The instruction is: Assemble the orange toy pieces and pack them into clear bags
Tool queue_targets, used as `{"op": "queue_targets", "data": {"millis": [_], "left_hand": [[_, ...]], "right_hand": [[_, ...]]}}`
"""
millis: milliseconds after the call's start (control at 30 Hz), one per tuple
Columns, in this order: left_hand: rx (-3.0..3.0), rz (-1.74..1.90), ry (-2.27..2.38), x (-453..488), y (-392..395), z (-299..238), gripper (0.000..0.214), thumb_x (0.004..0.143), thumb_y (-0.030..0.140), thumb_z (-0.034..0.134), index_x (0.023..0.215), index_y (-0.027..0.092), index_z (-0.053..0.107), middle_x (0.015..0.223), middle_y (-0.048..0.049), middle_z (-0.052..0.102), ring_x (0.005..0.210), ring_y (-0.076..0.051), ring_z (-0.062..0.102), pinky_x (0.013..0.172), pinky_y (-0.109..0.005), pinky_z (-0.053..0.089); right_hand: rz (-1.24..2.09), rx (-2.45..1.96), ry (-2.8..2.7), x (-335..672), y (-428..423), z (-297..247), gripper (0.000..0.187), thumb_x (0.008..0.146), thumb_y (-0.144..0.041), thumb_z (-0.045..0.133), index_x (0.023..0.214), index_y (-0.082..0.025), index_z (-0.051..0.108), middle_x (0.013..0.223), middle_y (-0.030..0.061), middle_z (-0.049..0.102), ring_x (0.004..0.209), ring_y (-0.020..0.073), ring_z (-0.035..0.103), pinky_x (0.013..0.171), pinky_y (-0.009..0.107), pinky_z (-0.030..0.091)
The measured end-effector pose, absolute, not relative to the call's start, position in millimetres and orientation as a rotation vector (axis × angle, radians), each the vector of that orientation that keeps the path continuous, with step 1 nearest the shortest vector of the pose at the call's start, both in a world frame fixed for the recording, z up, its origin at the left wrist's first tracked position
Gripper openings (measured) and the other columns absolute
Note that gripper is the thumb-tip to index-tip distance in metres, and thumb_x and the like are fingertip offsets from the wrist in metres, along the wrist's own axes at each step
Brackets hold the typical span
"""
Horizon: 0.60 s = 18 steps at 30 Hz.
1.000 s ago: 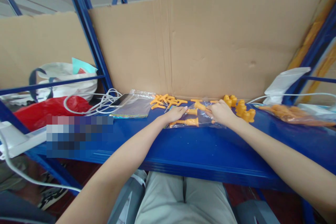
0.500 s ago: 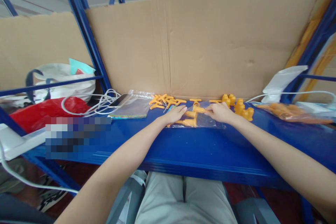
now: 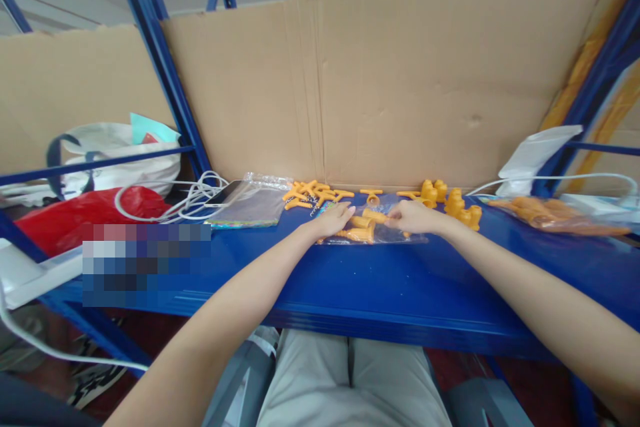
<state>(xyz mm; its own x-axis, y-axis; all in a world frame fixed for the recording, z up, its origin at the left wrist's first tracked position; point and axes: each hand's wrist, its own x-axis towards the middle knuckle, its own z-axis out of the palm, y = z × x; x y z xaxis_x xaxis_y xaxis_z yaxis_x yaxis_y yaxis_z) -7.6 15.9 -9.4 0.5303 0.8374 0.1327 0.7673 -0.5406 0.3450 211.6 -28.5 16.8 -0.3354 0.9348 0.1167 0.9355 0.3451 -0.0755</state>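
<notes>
Fingers (image 3: 349,212) of the left hand (image 3: 334,220) lie stretched out and flat, palm down, pressing the left end of a clear plastic bag (image 3: 397,235) onto the blue shelf (image 3: 380,280). Over on the other side, the right hand (image 3: 414,217) has its fingers (image 3: 394,215) drawn together, pinching at the bag from its right end. Whether they have only the film or also a piece through it, I cannot tell from here.

So the bag sits right between the two hands, near the back edge of the shelf, long axis running left to right along that edge. Orange ribbed pieces (image 3: 361,234) lie inside it, closer to the left hand's fingertips than to the right's. Both hands are touching the bag, fingertips pointing inward at each other.

Just behind, against the cardboard backing (image 3: 400,80), there's a loose heap of orange T-shaped pieces (image 3: 313,192) off the left hand. A cluster of chunkier orange parts (image 3: 460,205) sits just behind the right wrist. Further left lies a stack of empty clear bags (image 3: 253,207).
</notes>
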Motion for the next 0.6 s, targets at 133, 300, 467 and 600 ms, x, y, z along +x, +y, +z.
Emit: {"op": "queue_targets", "data": {"millis": [133,300,467,600], "left_hand": [[2.535,0.410,1.335,-8,14,-9,0.064,0.094,0.046,0.014,0.144,0.008,0.030,0.153,-0.0126,0.025,0.142,-0.019,0.022,0.116,-0.033,0.015],[2.579,0.464,1.279,-9,17,-12,0.062,0.094,0.044,0.015,0.142,0.010,0.033,0.152,-0.0112,0.030,0.141,-0.019,0.026,0.115,-0.033,0.017],[2.595,0.491,1.282,-11,23,-14,0.060,0.095,0.044,0.015,0.141,0.012,0.035,0.151,-0.0104,0.033,0.140,-0.018,0.029,0.115,-0.035,0.018],[2.570,0.537,1.360,-13,25,-13,0.058,0.095,0.042,0.016,0.142,0.013,0.034,0.151,-0.0087,0.032,0.141,-0.019,0.026,0.116,-0.035,0.016]], "right_hand": [[0.227,-1.526,-2.467,221,-24,12,0.030,0.081,-0.034,0.049,0.061,-0.017,0.064,0.053,-0.0020,0.054,0.053,0.0130,0.049,0.052,0.024,0.033],[-0.049,-1.474,-2.434,207,-22,-4,0.023,0.083,-0.023,0.049,0.077,-0.017,0.070,0.076,0.0047,0.067,0.071,0.0177,0.059,0.067,0.028,0.043],[-0.133,-1.207,-2.319,201,-14,-15,0.025,0.082,-0.016,0.050,0.095,-0.019,0.072,0.100,0.0109,0.070,0.099,0.0227,0.061,0.087,0.037,0.046],[-0.042,-1.139,-2.186,213,-4,-19,0.041,0.073,-0.006,0.046,0.102,-0.022,0.069,0.109,0.0080,0.068,0.105,0.0215,0.060,0.091,0.040,0.046]]}}
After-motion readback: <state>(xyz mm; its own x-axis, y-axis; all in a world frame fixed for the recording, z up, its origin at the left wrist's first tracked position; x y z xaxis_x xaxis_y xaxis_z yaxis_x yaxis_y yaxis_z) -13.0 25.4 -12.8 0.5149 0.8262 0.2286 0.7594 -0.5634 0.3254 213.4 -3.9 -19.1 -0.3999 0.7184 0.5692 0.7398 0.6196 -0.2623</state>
